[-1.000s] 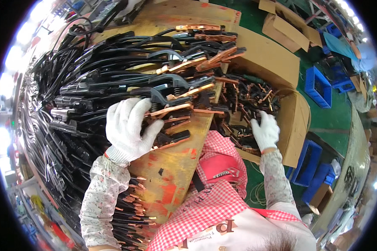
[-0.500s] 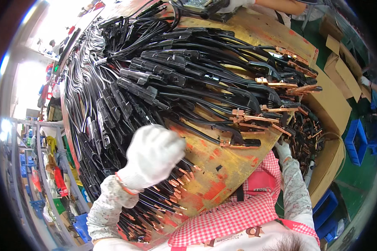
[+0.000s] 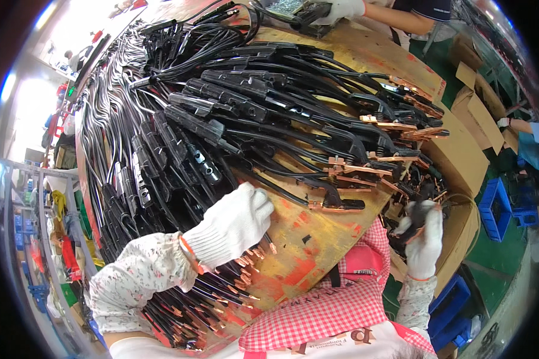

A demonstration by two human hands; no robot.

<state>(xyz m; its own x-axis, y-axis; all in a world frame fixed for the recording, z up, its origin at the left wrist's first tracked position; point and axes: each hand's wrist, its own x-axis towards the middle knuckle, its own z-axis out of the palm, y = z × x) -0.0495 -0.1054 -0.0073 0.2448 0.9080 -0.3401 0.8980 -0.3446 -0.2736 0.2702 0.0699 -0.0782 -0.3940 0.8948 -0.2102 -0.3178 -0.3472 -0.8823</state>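
Observation:
My left hand (image 3: pixel 236 222), in a white knitted glove, is over the table with its fingers curled in. Any item inside it is hidden. Below it, black cables with bare copper ends (image 3: pixel 233 284) lie bunched along the table's near edge. My right hand (image 3: pixel 424 242), also gloved, is above a cardboard box at the right, closed round a dark piece (image 3: pixel 424 210) smeared by motion. Black welding electrode holders with copper jaws (image 3: pixel 341 204) lie in a row on the table, jaws pointing right. Black handle sleeves (image 3: pixel 206 164) sit on the cables left of them.
The worn yellow table (image 3: pixel 299 257) has red paint marks. The cardboard box (image 3: pixel 461 224) holds loose black and copper parts. Blue crates (image 3: pixel 495 209) stand on the green floor. At the far edge, another person's gloved hand (image 3: pixel 338 9) is beside a dark tool.
My right hand has risen out of the box with a dark piece in it. My left hand has shifted slightly right and down, its fingers turned toward the table.

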